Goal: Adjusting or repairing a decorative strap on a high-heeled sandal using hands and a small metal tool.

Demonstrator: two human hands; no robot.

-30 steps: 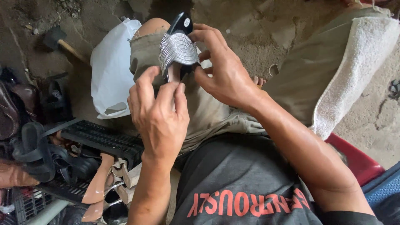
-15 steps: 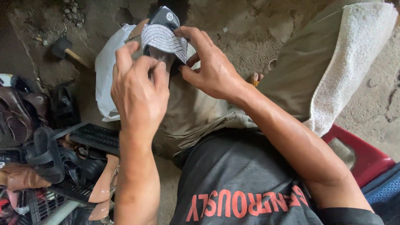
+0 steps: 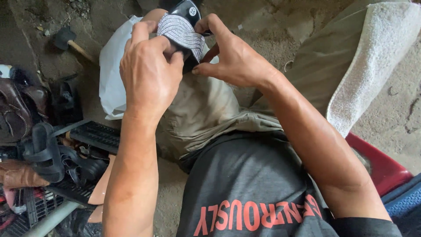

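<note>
Dirt floor point(image 3: 280, 26) lying beneath, both hands are gripping a black sandal point(image 3: 186, 26) over the knee; the left hand point(image 3: 149, 72) is now covering its silver strap point(image 3: 180, 33), the right hand point(image 3: 232, 57) pinching its edge.

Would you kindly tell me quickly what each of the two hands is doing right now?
Left hand: closed, gripping the sandal's silver strap.
Right hand: closed, holding the black sandal.
</note>
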